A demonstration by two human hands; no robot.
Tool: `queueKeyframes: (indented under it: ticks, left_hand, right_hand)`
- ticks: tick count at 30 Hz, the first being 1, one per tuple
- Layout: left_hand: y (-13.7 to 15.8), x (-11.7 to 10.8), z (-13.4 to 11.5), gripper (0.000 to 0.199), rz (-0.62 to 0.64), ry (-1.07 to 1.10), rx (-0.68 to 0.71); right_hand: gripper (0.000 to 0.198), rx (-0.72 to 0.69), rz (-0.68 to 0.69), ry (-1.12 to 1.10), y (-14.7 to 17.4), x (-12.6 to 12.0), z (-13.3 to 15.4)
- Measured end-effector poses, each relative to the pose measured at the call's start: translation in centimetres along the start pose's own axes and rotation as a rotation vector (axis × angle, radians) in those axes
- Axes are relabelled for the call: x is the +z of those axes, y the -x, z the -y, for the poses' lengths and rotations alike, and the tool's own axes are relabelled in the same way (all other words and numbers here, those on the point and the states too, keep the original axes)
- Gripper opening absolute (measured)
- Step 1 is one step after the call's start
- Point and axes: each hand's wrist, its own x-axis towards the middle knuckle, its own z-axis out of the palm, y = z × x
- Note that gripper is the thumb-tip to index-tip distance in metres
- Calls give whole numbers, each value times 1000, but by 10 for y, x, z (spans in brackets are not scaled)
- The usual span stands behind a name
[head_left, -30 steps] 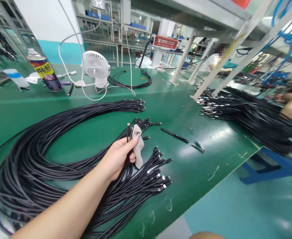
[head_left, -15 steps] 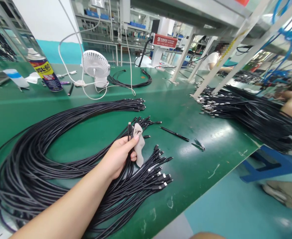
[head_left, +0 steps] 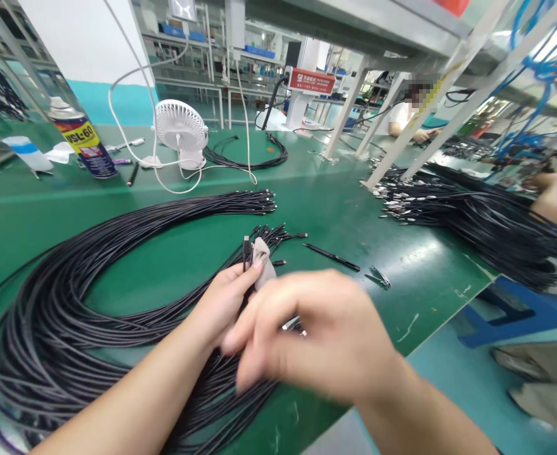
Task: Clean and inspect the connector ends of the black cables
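The right hand point(head_left: 325, 335) has come into view, blurred, over the near cable bundle point(head_left: 212, 404), so both hands are now at the cables. Its grip is loosely curled; whether it holds anything, I cannot tell. The left hand point(head_left: 224, 300) grips a USB cable point(head_left: 246, 254) and grey cloth point(head_left: 262, 256) above the green surface point(head_left: 316, 202), left of the pen point(head_left: 331, 256).

Table point(head_left: 325, 208): green top, glossy, pale marks along the near right edge. Wall section point(head_left: 86, 38), far left: white above, teal band below. Racks point(head_left: 190, 43), far: pale frames, several levels. Overhead shelf point(head_left: 401, 16), upper right: grey. Posts point(head_left: 346, 114), right of centre: white, feet on the table. Stool point(head_left: 534, 316), right: blue. Floor point(head_left: 449, 392), near right: teal. Light: pale glare on the table's right side.
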Motion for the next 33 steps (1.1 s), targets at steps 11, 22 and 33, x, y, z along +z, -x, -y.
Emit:
queueKeyframes:
  ticks: [11,22,33]
  left_hand:
    - [0,1,0,31,-16,-33,-21]
    - [0,-3,2,40,-26,-101,-41]
    - [0,-7,6,30,-65,-132,-88]
  right_hand:
    - [15,296,-229,180,-27,-59,-99]
    - [26,318,128,-119,-20,-55,-98]
    - [31,322,49,-64,-22,-59,-114]
